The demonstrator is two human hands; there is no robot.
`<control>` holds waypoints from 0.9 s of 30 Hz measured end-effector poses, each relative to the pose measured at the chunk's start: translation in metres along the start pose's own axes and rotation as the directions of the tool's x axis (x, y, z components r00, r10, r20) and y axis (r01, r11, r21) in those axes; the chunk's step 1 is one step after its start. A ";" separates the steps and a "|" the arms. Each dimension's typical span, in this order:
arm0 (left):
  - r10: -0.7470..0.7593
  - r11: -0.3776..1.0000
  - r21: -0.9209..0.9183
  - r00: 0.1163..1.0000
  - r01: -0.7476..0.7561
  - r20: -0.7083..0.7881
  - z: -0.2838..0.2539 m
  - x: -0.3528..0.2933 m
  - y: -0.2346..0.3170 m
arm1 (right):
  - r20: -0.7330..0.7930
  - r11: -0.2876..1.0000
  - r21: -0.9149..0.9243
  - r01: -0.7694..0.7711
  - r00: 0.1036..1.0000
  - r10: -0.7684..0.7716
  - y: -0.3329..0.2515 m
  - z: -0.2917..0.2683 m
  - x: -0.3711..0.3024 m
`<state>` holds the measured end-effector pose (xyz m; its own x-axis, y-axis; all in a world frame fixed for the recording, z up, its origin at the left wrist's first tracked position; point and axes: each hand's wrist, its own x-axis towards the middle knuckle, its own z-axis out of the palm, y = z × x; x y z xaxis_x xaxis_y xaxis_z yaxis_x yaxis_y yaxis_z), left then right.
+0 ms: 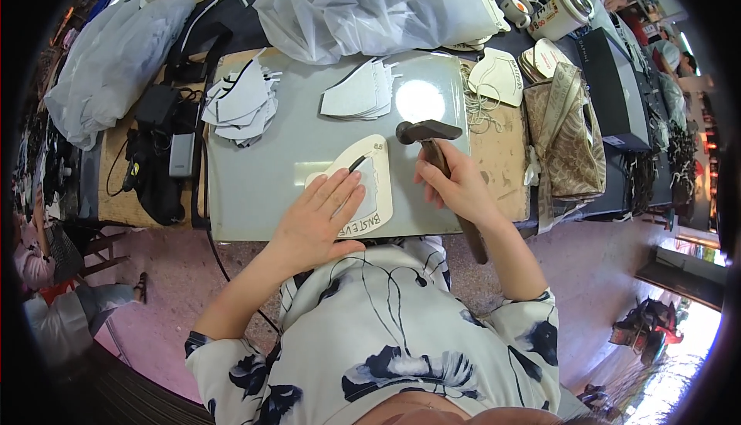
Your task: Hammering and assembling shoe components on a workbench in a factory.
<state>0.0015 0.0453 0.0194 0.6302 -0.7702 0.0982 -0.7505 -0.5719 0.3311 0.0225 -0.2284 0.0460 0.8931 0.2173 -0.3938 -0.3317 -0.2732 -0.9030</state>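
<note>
My left hand [323, 210] lies flat, fingers stretched, over a cream card template [383, 205] with dark handwriting. Partly under its fingertips, a white cut piece with a black edge strip [357, 164] rests on the template. My right hand [460, 184] grips a hammer [429, 131] by its brown wooden handle, to the right of the template. The hammer's dark metal head is raised over the grey work plate [258, 186], and the handle's end points back toward me. Farther back on the plate lie two stacks of white cut pieces, one on the left [245, 104] and one nearer the middle [356, 94].
A large clear plastic bag [378, 12] spreads behind the plate. Right of it are more cream templates [498, 77], a bundle of cord [482, 108], a patterned tan bag [567, 139] and a black box [617, 97]. At left sit a grey power bank [181, 155] and another plastic bag [116, 74].
</note>
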 end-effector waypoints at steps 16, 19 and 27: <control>0.002 0.994 -0.107 0.945 -0.039 -0.326 0.002 -0.003 -0.017 | 0.160 0.647 -0.727 0.228 0.974 -0.163 -0.028 0.017 0.009; -0.117 0.989 -0.136 0.826 0.049 -0.551 0.012 -0.026 -0.011 | 0.116 0.661 -0.715 0.227 0.971 -0.209 -0.030 0.016 0.003; -0.214 0.964 0.071 0.907 0.256 -0.364 0.017 -0.011 0.019 | 0.269 0.452 -0.787 0.421 0.892 -0.362 -0.033 0.032 -0.004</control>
<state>-0.0225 0.0380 0.0083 0.8042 -0.4730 0.3598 -0.5763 -0.7688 0.2773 0.0202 -0.1900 0.0721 0.8353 0.5452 -0.0705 0.4650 -0.7691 -0.4384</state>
